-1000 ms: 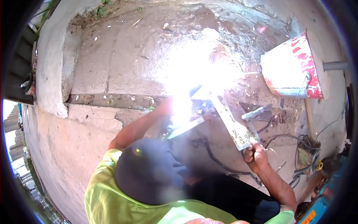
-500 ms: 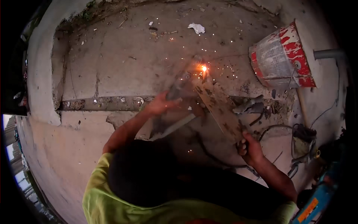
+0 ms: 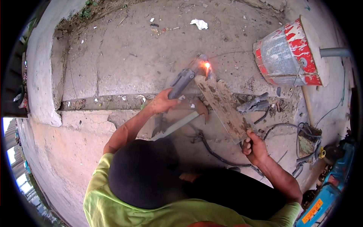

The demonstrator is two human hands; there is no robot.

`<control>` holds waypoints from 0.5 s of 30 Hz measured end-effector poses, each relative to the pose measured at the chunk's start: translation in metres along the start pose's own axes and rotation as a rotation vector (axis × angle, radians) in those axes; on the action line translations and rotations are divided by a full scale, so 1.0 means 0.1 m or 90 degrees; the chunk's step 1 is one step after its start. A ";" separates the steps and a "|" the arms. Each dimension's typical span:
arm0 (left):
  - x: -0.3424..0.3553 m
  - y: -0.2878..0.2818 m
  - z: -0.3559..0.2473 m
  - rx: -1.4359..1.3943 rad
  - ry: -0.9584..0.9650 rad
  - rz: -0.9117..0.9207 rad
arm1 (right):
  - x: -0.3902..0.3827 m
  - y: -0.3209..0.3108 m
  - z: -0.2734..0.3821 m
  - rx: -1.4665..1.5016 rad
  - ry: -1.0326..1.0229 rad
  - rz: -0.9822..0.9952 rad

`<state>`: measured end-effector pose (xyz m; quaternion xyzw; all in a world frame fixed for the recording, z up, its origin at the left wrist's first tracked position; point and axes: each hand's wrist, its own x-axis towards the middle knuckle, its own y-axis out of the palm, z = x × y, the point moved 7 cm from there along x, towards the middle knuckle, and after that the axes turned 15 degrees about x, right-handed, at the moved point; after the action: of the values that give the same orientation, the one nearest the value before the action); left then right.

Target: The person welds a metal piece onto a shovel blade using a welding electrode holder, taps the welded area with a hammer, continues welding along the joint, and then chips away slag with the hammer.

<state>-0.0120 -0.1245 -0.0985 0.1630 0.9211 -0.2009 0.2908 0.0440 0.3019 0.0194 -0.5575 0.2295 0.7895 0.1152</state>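
Now the blinding white glare and the scattered sparks have gone, and only a small orange glow (image 3: 207, 65) is left at the far end of a long stained plate (image 3: 223, 108), which suggests that the arc has been broken. The plate is slanted over the concrete ground (image 3: 113, 49), its near corner clamped between the thumb and curled fingers of the right hand (image 3: 258, 147). A grey tool (image 3: 182, 82), seemingly a welding holder, is gripped by the left hand (image 3: 163, 102), its fingers closed round the lower end; whether its tip and the plate are touching cannot be told through the haze. Between the hands a hammer (image 3: 179, 125) is laid, and a red-and-white bucket (image 3: 280, 53) is seen at the right.
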 end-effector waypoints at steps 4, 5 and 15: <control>-0.03 -0.01 -0.10 0.000 0.006 0.006 | -0.03 0.03 0.00 0.005 0.000 0.009; -0.02 -0.01 -0.06 0.000 0.006 0.006 | -0.03 0.03 0.00 0.005 0.002 0.010; -0.05 -0.01 -0.18 0.017 -0.005 0.019 | -0.03 0.03 0.00 0.008 0.004 0.002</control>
<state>-0.0166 -0.1178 -0.0815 0.1795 0.9149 -0.2093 0.2950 0.0434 0.2993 0.0234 -0.5591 0.2359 0.7862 0.1166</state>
